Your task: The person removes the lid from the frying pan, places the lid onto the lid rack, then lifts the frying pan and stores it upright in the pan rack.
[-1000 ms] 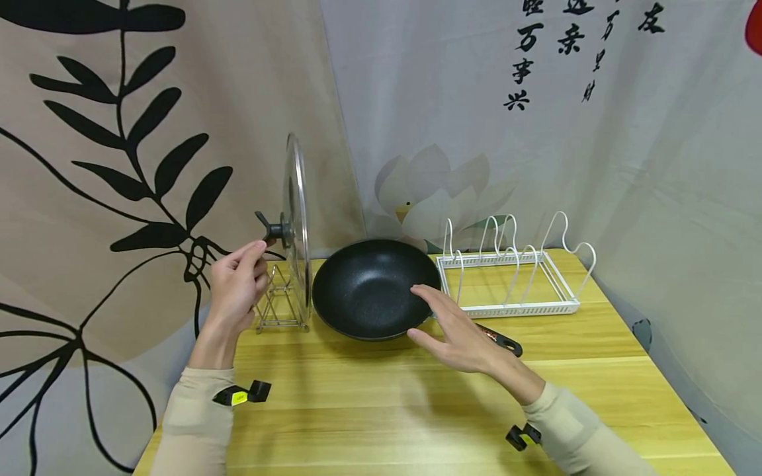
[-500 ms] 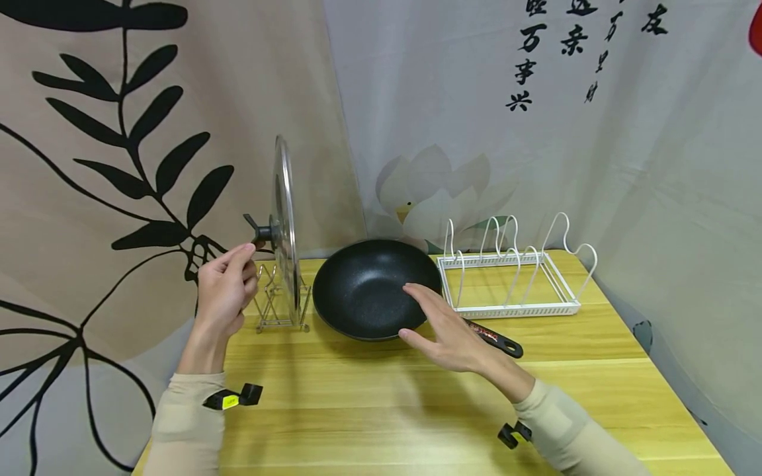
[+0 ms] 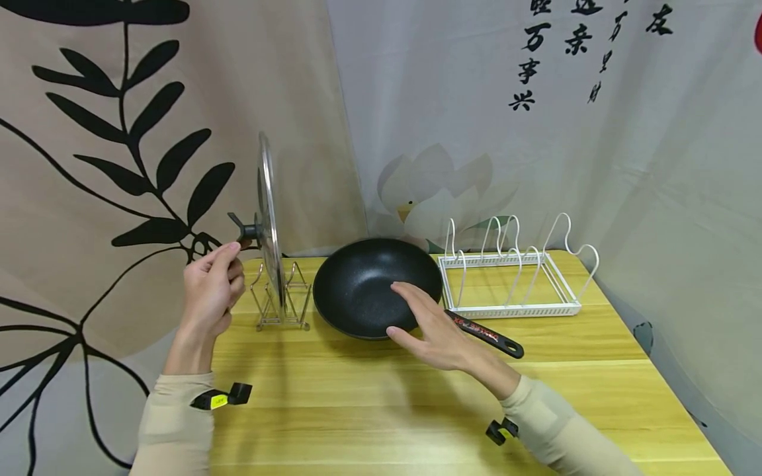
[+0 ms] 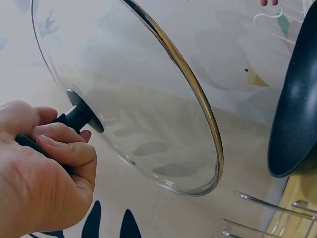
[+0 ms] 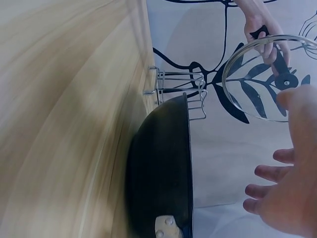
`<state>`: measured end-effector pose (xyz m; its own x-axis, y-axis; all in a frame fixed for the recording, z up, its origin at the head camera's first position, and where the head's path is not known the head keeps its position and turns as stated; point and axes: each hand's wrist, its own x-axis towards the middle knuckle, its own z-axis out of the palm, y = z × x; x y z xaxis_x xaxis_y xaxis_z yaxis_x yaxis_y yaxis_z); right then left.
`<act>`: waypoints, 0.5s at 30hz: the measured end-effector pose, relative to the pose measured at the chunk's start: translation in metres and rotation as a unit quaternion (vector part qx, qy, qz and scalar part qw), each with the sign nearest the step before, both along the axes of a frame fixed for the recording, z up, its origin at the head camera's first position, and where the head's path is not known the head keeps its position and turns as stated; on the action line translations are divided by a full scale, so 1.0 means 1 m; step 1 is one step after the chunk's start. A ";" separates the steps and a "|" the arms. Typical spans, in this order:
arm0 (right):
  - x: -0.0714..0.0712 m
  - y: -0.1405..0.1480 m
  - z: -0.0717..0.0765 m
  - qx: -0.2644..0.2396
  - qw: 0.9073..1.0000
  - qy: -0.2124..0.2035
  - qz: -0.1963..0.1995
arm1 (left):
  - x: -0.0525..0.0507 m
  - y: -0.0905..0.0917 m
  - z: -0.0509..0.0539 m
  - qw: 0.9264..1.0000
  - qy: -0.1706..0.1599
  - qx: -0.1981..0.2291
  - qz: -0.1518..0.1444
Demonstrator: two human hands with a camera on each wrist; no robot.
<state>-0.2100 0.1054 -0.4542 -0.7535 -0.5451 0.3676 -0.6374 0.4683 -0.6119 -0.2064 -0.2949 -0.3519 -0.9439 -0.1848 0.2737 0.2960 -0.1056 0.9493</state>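
Observation:
My left hand [image 3: 208, 287] grips the dark knob [image 4: 77, 116] of a glass pot lid [image 3: 269, 218], held on edge with the knob facing left. In the head view the lid overlaps a small metal wire rack [image 3: 297, 291], but both wrist views show its rim above and apart from the rack. A black wok [image 3: 357, 284] sits on the table, its handle [image 3: 485, 334] toward the right front. My right hand [image 3: 431, 330] hovers over the wok's right side with fingers extended, holding nothing; in the right wrist view those fingers [image 5: 270, 173] are spread above the rim.
A white rack [image 3: 512, 309] with several upright loops stands right of the wok. All of it rests on a wooden table [image 3: 333, 410]. Behind hangs a printed cloth [image 3: 417, 79] with dark leaves and writing.
My left hand has carried the lid leftward, from beside the wok to over the wire rack. The right hand has drifted a little left, baring more of the wok's handle.

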 end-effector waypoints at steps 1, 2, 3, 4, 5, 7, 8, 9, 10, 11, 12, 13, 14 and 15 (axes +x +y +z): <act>0.000 -0.002 0.000 0.000 1.000 -0.002 0.002 | 0.001 -0.001 0.000 1.000 -0.001 0.002 0.000; 0.000 -0.004 0.001 -0.001 1.000 -0.003 0.004 | 0.001 -0.002 0.001 1.000 -0.002 0.003 0.001; 0.000 -0.006 0.001 0.000 1.000 -0.003 0.005 | 0.002 -0.003 0.001 1.000 -0.003 0.003 0.003; -0.001 -0.009 0.002 0.000 1.000 -0.003 0.006 | 0.002 -0.004 0.001 1.000 -0.005 0.004 0.003; -0.001 -0.011 0.002 0.000 1.000 -0.002 0.007 | 0.002 -0.005 0.001 1.000 -0.006 0.005 0.003; -0.001 -0.014 0.003 0.002 1.000 0.000 0.008 | 0.003 -0.007 0.002 1.000 -0.010 0.009 0.003; -0.001 -0.016 0.003 0.001 1.000 0.000 0.009 | 0.003 -0.008 0.002 1.000 -0.012 0.010 0.004; -0.001 -0.018 0.003 0.000 1.000 0.000 0.010 | 0.003 -0.008 0.002 1.000 -0.014 0.011 0.004; 0.000 -0.019 0.003 0.000 1.000 -0.002 0.012 | 0.003 -0.009 0.002 1.000 -0.016 0.014 0.004; 0.000 -0.021 0.003 0.000 1.000 -0.004 0.013 | 0.003 -0.010 0.002 1.000 -0.017 0.014 0.006; 0.000 -0.022 0.003 0.000 1.000 -0.007 0.015 | 0.003 -0.011 0.002 1.000 -0.017 0.014 0.007; 0.000 -0.023 0.003 -0.001 1.000 -0.010 0.016 | 0.003 -0.011 0.002 1.000 -0.017 0.013 0.008; 0.000 -0.025 0.002 0.000 1.000 -0.012 0.016 | 0.003 -0.012 0.001 1.000 -0.017 0.012 0.009; 0.000 -0.026 0.002 0.000 1.000 -0.015 0.016 | 0.003 -0.012 0.001 1.000 -0.017 0.012 0.011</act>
